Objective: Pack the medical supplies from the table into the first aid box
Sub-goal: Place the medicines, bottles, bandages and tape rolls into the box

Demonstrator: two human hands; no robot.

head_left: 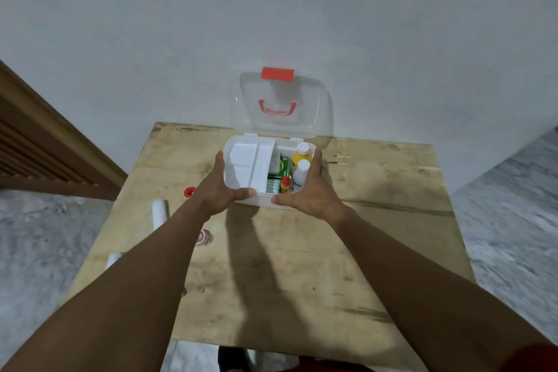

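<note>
The white first aid box point(269, 201) sits at the far middle of the plywood table point(302, 266), close to the back edge, with its clear lid point(282, 106) standing open and leaning toward the grey wall point(271, 9). A white divided tray point(249, 164) covers the box's left half, tilted up on its right side; beside it on the right lie a green carton point(283, 167), a yellow bottle point(300, 154), a white bottle point(302, 172) and a small red-capped bottle point(285, 184). The tabletop is bare on the right and in front; on the left lie a red cap point(189, 191), a white roll point(160, 211), a small round tape point(204, 237) and another white roll point(114, 260) at the edge. Both arms reach straight forward. The left hand point(219, 190) cups the box's left near corner, thumb on the front rim, its fingers running up the side wall. The right hand point(311, 190) mirrors it on the right corner, thumb pressed along the front rim, its fingers wrapped up the right wall.
</note>
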